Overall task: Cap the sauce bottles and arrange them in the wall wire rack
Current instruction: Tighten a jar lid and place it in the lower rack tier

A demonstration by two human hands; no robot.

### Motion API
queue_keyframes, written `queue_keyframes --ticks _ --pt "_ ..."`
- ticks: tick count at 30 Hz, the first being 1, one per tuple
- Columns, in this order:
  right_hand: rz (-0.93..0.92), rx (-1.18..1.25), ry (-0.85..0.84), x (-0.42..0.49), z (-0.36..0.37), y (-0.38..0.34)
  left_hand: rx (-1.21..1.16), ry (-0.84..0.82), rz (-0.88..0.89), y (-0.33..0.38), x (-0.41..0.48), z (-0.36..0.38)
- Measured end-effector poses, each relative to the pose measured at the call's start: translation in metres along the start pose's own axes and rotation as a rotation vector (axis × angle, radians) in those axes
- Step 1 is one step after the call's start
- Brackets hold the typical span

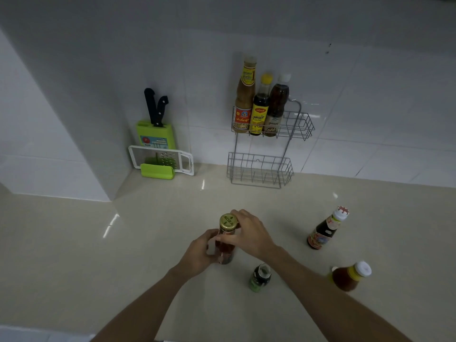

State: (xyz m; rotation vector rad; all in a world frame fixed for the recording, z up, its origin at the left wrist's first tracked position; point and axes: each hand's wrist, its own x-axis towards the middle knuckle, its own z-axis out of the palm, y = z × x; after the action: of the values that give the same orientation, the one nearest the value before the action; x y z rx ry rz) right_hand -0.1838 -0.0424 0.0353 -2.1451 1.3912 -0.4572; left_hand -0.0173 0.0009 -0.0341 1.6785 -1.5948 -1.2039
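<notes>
We have three capped bottles (261, 104) standing in the upper basket of the wire rack (296, 124); the lower basket (259, 169) holds nothing. On the bench (123, 267), our left hand (197, 255) grips the body of an amber bottle (225, 248), and our right hand (249, 233) closes its fingers around the gold cap (228, 222), which we judge is being tightened. Three more bottles wait: a dark one (323, 233), a small green one (260, 277) and a brown one (348, 277).
</notes>
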Motion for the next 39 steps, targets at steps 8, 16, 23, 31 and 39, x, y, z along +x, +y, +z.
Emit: queue_keyframes --ticks 8,16,23,31,39 --pt "0.076 0.197 0.096 0.032 -0.024 0.01 0.151 0.022 -0.01 0.006 0.031 -0.028" --pt "0.043 0.227 0.479 0.109 -0.077 0.015 -0.035 0.157 0.04 0.059 0.119 -0.063" --pt "0.006 0.29 0.65 0.155 -0.077 0.026 -0.179 0.127 -0.009 0.078 0.179 -0.07" --pt "0.032 0.362 0.637 0.196 -0.067 0.048 -0.331 0.068 -0.128 0.08 0.217 -0.069" --pt "0.07 0.304 0.563 0.227 -0.055 0.069 -0.395 -0.004 -0.208 0.072 0.241 -0.057"
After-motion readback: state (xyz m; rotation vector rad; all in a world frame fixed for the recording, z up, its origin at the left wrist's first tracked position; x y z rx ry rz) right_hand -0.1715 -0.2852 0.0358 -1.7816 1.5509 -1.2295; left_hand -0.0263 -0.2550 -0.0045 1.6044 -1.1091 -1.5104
